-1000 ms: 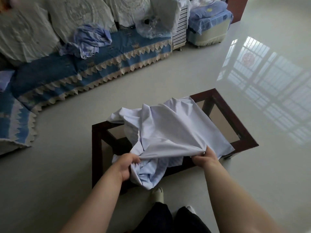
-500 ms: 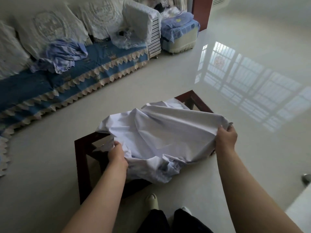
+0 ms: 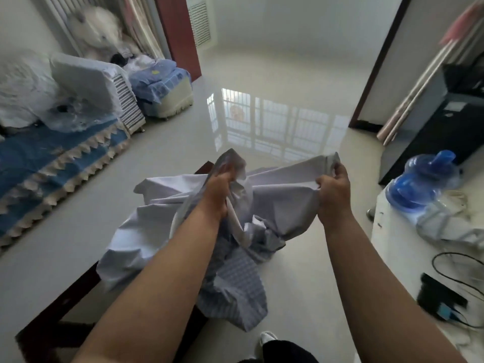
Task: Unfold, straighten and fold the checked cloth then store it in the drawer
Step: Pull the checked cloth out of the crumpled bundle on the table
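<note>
The checked cloth (image 3: 146, 226) is pale blue-white and crumpled, raised in front of me with its checked side showing in the part that hangs low. My left hand (image 3: 217, 191) grips a bunched fold near the cloth's middle top. My right hand (image 3: 334, 189) pinches an upper edge, pulling it taut to the right. The cloth's left part still drapes over the dark wooden glass-top table (image 3: 55, 307). No drawer can be seen.
A blue-covered sofa (image 3: 39, 163) with white cushions runs along the left. On the right stands a white unit (image 3: 400, 247) carrying a blue water bottle (image 3: 421, 179), cables and a dark device (image 3: 440, 297). Glossy floor (image 3: 275, 82) stretches ahead.
Both hands have lifted the cloth up off the table and drawn closer to its top edge. The view has swung right, bringing the white unit and water bottle into sight.
</note>
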`<action>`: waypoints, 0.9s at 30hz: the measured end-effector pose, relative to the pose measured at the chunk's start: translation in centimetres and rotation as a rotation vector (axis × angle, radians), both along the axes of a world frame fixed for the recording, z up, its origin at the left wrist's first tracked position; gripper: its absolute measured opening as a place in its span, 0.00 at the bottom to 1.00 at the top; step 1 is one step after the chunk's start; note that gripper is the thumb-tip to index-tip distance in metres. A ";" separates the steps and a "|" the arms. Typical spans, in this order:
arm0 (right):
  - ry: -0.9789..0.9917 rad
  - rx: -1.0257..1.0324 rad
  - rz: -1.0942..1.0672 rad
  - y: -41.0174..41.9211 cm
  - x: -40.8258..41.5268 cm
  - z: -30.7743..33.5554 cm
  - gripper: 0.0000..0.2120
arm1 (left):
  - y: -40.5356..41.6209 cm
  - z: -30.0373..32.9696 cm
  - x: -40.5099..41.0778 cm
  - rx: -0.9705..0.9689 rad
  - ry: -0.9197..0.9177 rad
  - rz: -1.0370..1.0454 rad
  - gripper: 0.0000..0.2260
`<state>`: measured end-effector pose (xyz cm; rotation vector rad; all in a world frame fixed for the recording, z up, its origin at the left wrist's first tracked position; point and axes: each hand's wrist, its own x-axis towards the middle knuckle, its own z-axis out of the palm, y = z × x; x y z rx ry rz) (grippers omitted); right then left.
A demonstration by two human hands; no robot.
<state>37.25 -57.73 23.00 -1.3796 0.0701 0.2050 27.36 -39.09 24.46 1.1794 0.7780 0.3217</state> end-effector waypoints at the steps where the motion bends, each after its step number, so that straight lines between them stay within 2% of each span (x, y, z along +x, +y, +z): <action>1: -0.023 -0.027 -0.032 -1.3 0.2 0.9 0.24 | -1.1 -0.1 0.6 -0.014 -0.001 -0.064 0.08; 3: -0.093 -0.092 -0.072 -3.6 0.0 2.3 0.23 | -3.6 0.1 1.8 -0.031 -0.001 -0.195 0.07; 5: -0.125 -0.145 -0.118 -5.7 -0.4 2.9 0.22 | -6.4 0.1 2.8 -0.058 -0.033 -0.239 0.08; 9: -0.083 -0.176 -0.241 -10.1 -1.2 2.8 0.26 | -11.6 -1.2 3.9 -0.109 -0.020 -0.358 0.14; 13: -0.080 -0.200 -0.333 -15.2 -2.3 2.4 0.26 | -16.0 -2.0 4.3 -0.072 0.034 -0.487 0.11; 15: -0.088 -0.213 -0.369 -17.7 -2.6 2.7 0.25 | -18.2 -1.9 5.0 -0.065 0.057 -0.521 0.09; 22: -0.112 -0.329 -0.494 -26.2 -2.7 5.3 0.25 | -25.9 -0.9 7.6 -0.042 0.096 -0.612 0.14; 27: -0.121 -0.349 -0.466 -29.1 -2.7 5.7 0.23 | -29.9 -1.6 7.7 0.032 0.105 -0.643 0.16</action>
